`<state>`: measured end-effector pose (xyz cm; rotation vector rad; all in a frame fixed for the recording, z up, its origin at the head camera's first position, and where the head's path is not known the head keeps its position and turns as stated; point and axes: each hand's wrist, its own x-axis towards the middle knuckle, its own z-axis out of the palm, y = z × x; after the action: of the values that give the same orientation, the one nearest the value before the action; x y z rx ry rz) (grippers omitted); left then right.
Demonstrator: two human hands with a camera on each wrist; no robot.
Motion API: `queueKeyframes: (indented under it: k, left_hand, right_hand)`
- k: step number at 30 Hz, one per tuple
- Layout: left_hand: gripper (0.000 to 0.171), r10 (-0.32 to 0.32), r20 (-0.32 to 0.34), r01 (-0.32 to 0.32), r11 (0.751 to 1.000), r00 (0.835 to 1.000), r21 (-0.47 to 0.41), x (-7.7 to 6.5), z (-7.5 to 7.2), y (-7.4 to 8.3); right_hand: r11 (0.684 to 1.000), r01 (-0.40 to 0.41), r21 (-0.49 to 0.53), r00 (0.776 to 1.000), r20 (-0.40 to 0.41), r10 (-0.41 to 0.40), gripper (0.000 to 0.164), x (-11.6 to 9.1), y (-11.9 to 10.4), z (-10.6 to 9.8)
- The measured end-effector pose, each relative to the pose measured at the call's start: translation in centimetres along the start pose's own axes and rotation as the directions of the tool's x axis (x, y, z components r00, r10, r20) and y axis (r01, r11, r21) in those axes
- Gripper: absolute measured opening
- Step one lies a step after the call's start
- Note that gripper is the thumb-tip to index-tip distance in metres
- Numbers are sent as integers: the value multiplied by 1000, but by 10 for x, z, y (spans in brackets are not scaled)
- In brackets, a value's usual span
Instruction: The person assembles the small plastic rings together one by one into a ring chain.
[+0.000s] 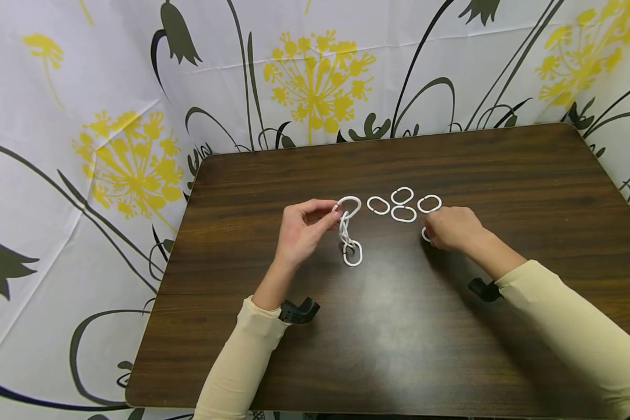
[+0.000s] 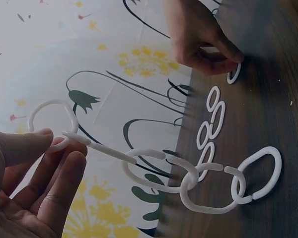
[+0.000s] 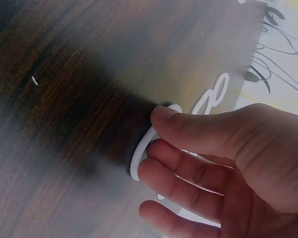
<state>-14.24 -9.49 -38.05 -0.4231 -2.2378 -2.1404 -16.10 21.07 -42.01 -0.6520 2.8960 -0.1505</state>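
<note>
My left hand (image 1: 300,233) pinches the top link of a chain of white plastic links (image 2: 208,210) between thumb and fingers. The chain hangs from the fingertips, its several oval links hooked through one another, with the lowest link (image 1: 353,265) close over the table. Farther right, my right hand (image 1: 454,226) is down at the tabletop. Its thumb and fingers pinch a loose white link (image 3: 140,151), which the hand partly covers in the head view.
Several more loose white links (image 1: 403,221) lie on the dark wooden table (image 1: 252,233), between the two hands and a little farther back. A white cloth with yellow and green flower prints (image 1: 215,76) hangs behind the table and along its left side.
</note>
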Motion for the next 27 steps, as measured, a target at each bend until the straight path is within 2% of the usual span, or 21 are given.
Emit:
queueKeyframes:
  k: [9, 14, 17, 21, 27]
  left_hand:
    - [23, 10, -25, -11, 1000, 1000, -15, -2, -6, 1]
    - [25, 10, -11, -10, 1000, 1000, -12, 0, -4, 0]
    - [25, 17, -18, -17, 1000, 1000, -26, 0, -3, 0]
    - [25, 19, -24, -20, 999, 1000, -39, 0, -2, -1]
    - [23, 3, -43, -4, 1000, 999, -30, -1, -1, -1]
  right_hand:
    - [1000, 16, 9, 1000, 9, -17, 14, 4, -5, -2]
    - [997, 13, 72, 1000, 26, -15, 12, 3, -7, -8]
    - [990, 45, 135, 999, 3, -45, 7, 4, -9, -12]
    - [968, 79, 240, 997, -43, -70, 3, 6, -16, -17]
    - [908, 158, 389, 984, -136, -113, 9, 8, -29, -28]
